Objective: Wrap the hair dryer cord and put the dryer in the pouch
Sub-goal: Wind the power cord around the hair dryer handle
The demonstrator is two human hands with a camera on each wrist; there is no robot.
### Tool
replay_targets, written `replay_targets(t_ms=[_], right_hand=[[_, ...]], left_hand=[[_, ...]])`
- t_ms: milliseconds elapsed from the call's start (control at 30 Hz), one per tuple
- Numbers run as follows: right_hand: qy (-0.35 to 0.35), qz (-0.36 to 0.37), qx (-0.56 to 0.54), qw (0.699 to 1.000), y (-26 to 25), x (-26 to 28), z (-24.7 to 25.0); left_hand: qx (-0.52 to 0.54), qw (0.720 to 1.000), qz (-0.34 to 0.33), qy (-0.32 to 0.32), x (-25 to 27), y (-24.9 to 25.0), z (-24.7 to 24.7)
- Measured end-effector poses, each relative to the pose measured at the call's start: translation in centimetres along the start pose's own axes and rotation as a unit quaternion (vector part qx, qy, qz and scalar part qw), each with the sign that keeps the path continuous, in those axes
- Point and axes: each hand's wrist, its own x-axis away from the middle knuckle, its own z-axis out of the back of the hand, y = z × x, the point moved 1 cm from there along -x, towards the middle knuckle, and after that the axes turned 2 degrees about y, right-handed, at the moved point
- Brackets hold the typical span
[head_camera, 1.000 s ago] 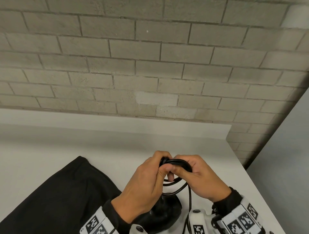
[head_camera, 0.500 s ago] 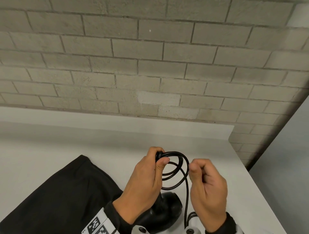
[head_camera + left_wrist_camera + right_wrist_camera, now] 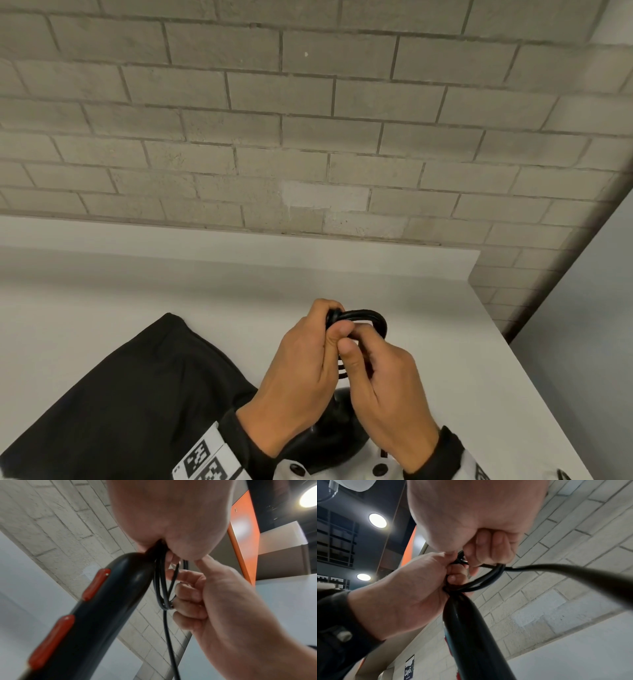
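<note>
Over the near edge of the white table (image 3: 102, 291), beside the black pouch (image 3: 120, 394) lying flat at near left, I see my left hand (image 3: 301, 370) curled round the dryer (image 3: 96, 601) handle end and gathered cord (image 3: 366, 315) loops. My right hand (image 3: 387, 394) pinches the cord against them, fingers curled. The dryer's long axis runs toward me, handle end up. A far blue sign (image 3: 409, 669) reads partly "Clay".
</note>
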Motion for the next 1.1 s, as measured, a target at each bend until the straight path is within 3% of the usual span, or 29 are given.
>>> replay_targets(t_ms=[100,167,267,333,367,500,600,733,900,1000,1100], right_hand=[[-0.013,-0.027,-0.058,0.998,-1.0,-0.4,0.7],[-0.053,-0.095,-0.156,0.982,-1.6,-1.1,1.7],[-0.171,-0.224,-0.335,0.899,-1.9,-1.9,3.1],[-0.214,-0.250,-0.375,0.867,-1.9,-2.0,3.7],[-0.215,-0.244,-0.360,0.874,-1.9,-2.0,3.7],[-0.133,-0.124,-0.149,0.972,-1.5,-0.7,3.4],[-0.081,-0.107,-0.062,0.989,-1.1,0.6,3.2],[-0.088,-0.137,-0.101,0.982,-1.2,0.9,3.2],[-0.149,-0.226,-0.293,0.917,-2.6,1.4,4.0],[-0.196,-0.245,-0.317,0.895,-2.3,2.8,4.6],[-0.203,-0.249,-0.318,0.892,-1.1,4.4,5.7]], left_hand=[[-0.013,1.000,-0.008,0.018,0.0,-0.6,-0.1],[-0.030,0.999,-0.018,0.029,0.1,-0.9,-0.1],[-0.049,0.998,-0.028,0.015,0.3,-0.6,-0.5],[-0.047,0.998,-0.027,0.009,0.2,-0.3,-0.7],[-0.043,0.999,-0.028,0.013,0.0,-0.2,-0.7],[-0.020,0.999,-0.021,0.036,-0.8,-0.4,0.1],[-0.041,0.998,-0.022,0.033,-0.8,-0.6,0.3],[-0.066,0.997,-0.021,0.037,-1.1,-1.0,0.1],[-0.068,0.995,-0.001,0.067,-2.0,-1.8,0.6],[-0.079,0.994,0.007,0.077,-2.2,-2.3,1.0],[-0.082,0.995,0.000,0.061,-2.1,-2.4,0.9]])
